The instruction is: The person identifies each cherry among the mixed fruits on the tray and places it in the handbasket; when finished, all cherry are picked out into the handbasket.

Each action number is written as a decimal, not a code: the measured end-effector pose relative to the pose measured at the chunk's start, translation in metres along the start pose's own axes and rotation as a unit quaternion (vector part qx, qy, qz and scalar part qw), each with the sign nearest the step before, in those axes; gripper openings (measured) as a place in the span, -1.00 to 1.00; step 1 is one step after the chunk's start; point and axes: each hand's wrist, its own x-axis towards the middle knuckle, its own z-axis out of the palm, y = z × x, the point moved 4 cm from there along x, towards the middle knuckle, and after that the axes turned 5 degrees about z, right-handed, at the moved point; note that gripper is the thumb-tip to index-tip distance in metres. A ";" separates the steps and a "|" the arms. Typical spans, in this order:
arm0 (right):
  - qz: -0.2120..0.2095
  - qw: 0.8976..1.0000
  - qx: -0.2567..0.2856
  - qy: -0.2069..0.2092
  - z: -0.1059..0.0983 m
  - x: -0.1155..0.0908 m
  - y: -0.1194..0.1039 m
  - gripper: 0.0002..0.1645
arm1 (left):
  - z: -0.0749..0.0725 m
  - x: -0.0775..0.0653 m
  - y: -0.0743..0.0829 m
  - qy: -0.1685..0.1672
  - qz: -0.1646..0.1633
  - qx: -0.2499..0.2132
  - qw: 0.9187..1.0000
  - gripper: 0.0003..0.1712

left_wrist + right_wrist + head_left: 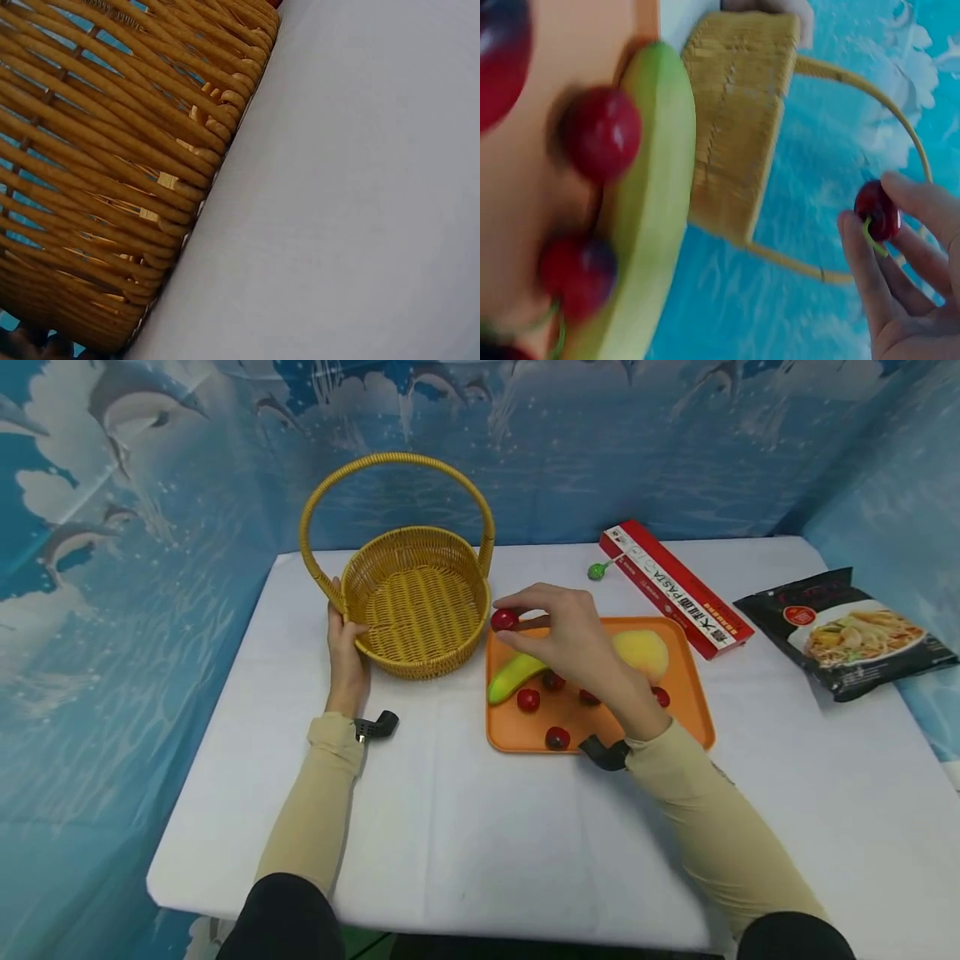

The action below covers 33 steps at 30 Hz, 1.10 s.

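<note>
My left hand [347, 660] grips the left side of a yellow woven basket [420, 664], thumb at the rim near the foot of its tall handle. The basket looks bare inside, and its woven side [112, 165] fills much of the left wrist view. Between the thumb and fingertips of my right hand [570, 631] is a dark red cherry [877, 210] with a short green stem. That hand is raised over the left part of an orange tray [525, 748], close to the basket's right side. On the tray lie a green-yellow banana [513, 681] and several more cherries [528, 700].
A round yellow fruit [642, 653] sits at the tray's right, partly behind my right hand. Behind the tray are a green lollipop [596, 572] and a red pasta box [675, 589]. A black noodle packet [847, 635] lies at the right edge of the white table [465, 827].
</note>
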 end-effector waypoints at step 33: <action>0.039 0.998 -0.006 0.057 -0.017 -0.020 0.019 -0.53 | 0.001 0.001 0.002 -0.007 0.003 0.006 1.000 0.03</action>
